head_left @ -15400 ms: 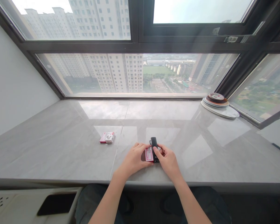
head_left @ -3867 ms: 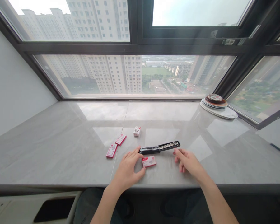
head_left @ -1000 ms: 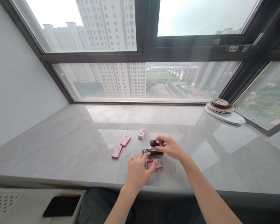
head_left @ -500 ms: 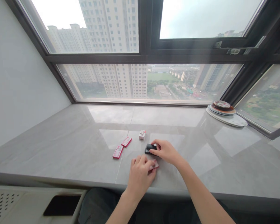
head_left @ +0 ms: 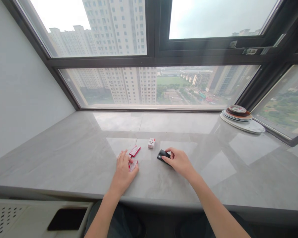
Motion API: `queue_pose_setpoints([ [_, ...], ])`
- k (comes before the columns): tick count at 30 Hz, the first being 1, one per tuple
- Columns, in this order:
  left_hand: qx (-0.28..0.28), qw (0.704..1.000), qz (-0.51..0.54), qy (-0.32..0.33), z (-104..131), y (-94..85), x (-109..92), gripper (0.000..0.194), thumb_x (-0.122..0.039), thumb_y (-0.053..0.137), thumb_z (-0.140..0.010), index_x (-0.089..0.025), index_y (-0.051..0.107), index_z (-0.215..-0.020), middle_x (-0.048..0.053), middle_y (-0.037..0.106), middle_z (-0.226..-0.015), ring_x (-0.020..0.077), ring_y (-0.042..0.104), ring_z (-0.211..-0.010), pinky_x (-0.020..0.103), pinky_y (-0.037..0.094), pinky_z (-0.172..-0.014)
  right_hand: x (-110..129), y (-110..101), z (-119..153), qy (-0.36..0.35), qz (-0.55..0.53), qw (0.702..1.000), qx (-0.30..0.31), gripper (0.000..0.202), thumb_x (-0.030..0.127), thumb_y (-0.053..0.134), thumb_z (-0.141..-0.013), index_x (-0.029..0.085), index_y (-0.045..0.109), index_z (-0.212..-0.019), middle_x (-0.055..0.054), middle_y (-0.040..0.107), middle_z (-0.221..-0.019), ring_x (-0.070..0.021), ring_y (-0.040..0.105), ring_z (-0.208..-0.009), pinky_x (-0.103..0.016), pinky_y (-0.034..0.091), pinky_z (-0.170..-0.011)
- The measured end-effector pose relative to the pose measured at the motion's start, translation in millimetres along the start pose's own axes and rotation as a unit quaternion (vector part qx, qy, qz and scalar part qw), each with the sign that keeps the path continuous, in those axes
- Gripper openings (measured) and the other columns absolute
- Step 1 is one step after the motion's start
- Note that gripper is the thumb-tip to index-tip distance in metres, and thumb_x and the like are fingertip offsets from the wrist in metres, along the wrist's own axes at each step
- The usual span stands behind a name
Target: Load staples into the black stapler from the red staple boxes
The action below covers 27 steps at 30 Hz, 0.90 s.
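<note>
Between the thumb and fingers of my left hand [head_left: 124, 172] is a small flat red-and-white box [head_left: 133, 164], partly hidden by the hand. Just beyond it lies another flat red-and-white box [head_left: 134, 151]. A further flat box was in this spot earlier; my left hand now covers it, with a bit of red showing. My right hand [head_left: 178, 160] is closed on the near end of a black oblong object [head_left: 163, 154] that looks like a stapler, lying at a slant on the counter. Farther back stands a little white box [head_left: 151, 143] with dark and red print.
A stack of plates [head_left: 238, 114] sits at the far right of the grey stone counter [head_left: 64, 152], against the window frame. Below the counter's front edge at left is a pale perforated surface with a black flat item [head_left: 67, 219] on it.
My left hand has carried its flat box leftward, over to the other flat boxes. My right hand has turned the black object slightly and shifted it a little to the right.
</note>
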<state>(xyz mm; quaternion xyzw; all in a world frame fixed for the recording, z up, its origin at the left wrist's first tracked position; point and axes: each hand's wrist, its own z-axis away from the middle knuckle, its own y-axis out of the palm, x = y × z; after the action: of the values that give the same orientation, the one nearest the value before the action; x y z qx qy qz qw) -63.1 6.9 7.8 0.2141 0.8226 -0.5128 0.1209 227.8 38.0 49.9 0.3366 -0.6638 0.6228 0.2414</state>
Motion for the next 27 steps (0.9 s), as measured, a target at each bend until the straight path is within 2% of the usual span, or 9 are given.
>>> queue_pose_setpoints([
  [2,0.025,0.999,0.029,0.001,-1,2.6,3,0.038,-0.03,0.056,-0.093,-0.022,0.053,-0.129,0.01,0.041,-0.16,0.0292,0.031,-0.153,0.048,0.039,-0.119,0,0,1,0.002,-0.001,1.0,0.001,0.03,0.047,0.067,-0.087,0.024,0.072,-0.106,0.005,0.056,-0.063,-0.0145,0.055,-0.06,-0.027,0.035,-0.058],
  [4,0.045,0.998,0.038,-0.003,-3,3.3,4,0.065,-0.03,0.054,-0.094,-0.023,0.033,-0.154,0.011,0.035,-0.164,0.0276,0.033,-0.153,0.044,0.042,-0.118,0,-1,2,0.01,-0.001,1.0,0.004,0.031,0.046,0.065,-0.088,0.024,0.072,-0.108,0.004,0.056,-0.064,-0.0147,0.056,-0.06,-0.027,0.035,-0.058],
  [6,0.06,0.998,0.027,0.007,-6,4.0,3,0.077,-0.03,0.053,-0.095,-0.027,0.017,-0.163,0.009,0.027,-0.169,0.0271,0.032,-0.154,0.043,0.041,-0.118,0,-2,3,0.019,0.004,1.0,0.011,0.033,0.046,0.064,-0.088,0.024,0.072,-0.111,0.004,0.057,-0.064,-0.015,0.056,-0.06,-0.027,0.036,-0.058],
  [8,0.076,0.997,0.006,0.032,-11,7.2,1,0.077,-0.029,0.051,-0.096,-0.03,0.016,-0.164,0.004,0.02,-0.172,0.0277,0.026,-0.157,0.045,0.036,-0.122,0,-3,5,0.022,0.019,0.999,0.016,0.034,0.046,0.064,-0.088,0.024,0.074,-0.113,0.003,0.058,-0.064,-0.0157,0.056,-0.06,-0.027,0.034,-0.057],
  [12,0.09,0.993,-0.027,0.075,-23,22.6,-10,0.065,-0.028,0.046,-0.098,-0.028,0.029,-0.161,0.003,0.027,-0.169,0.0291,0.017,-0.159,0.048,0.026,-0.126,0,-2,11,0.025,0.048,0.999,-0.003,0.034,0.047,0.061,-0.09,0.027,0.077,-0.113,0.001,0.058,-0.063,-0.0171,0.055,-0.06,-0.028,0.032,-0.057],
  [17,0.07,0.995,-0.002,0.073,-38,45.5,-30,0.074,-0.029,0.047,-0.097,-0.022,0.018,-0.165,0.011,0.039,-0.162,0.0294,0.03,-0.153,0.048,0.028,-0.124,-3,4,20,0.04,0.05,0.997,-0.036,0.036,0.05,0.061,-0.091,0.028,0.076,-0.115,0.001,0.057,-0.063,-0.0178,0.056,-0.061,-0.028,0.031,-0.057],
  [20,0.061,0.996,0.008,0.062,-46,60.4,-41,0.074,-0.03,0.048,-0.096,-0.019,0.02,-0.164,0.016,0.046,-0.154,0.0313,0.039,-0.146,0.049,0.03,-0.122,-4,4,23,0.042,0.035,0.998,-0.043,0.037,0.05,0.061,-0.09,0.027,0.076,-0.115,0.0,0.057,-0.063,-0.0178,0.056,-0.061,-0.028,0.032,-0.058],
  [24,0.063,0.997,0.008,0.041,-55,80.2,-51,0.072,-0.037,0.048,-0.097,-0.018,0.024,-0.162,0.019,0.042,-0.157,0.0365,0.03,-0.151,0.054,0.025,-0.122,-8,-2,24,0.042,-0.009,0.999,-0.012,0.04,0.047,0.061,-0.09,0.024,0.074,-0.12,0.002,0.054,-0.063,-0.0167,0.053,-0.06,-0.027,0.035,-0.058],
  [27,0.071,0.997,-0.001,0.032,-60,87.3,-54,0.068,-0.042,0.041,-0.102,-0.014,0.025,-0.161,0.02,0.036,-0.162,0.0369,0.024,-0.155,0.055,0.025,-0.122,-17,-7,26,0.049,-0.07,0.996,0.032,0.049,0.045,0.062,-0.088,0.021,0.069,-0.131,0.004,0.053,-0.066,-0.0157,0.052,-0.061,-0.027,0.038,-0.06],
])
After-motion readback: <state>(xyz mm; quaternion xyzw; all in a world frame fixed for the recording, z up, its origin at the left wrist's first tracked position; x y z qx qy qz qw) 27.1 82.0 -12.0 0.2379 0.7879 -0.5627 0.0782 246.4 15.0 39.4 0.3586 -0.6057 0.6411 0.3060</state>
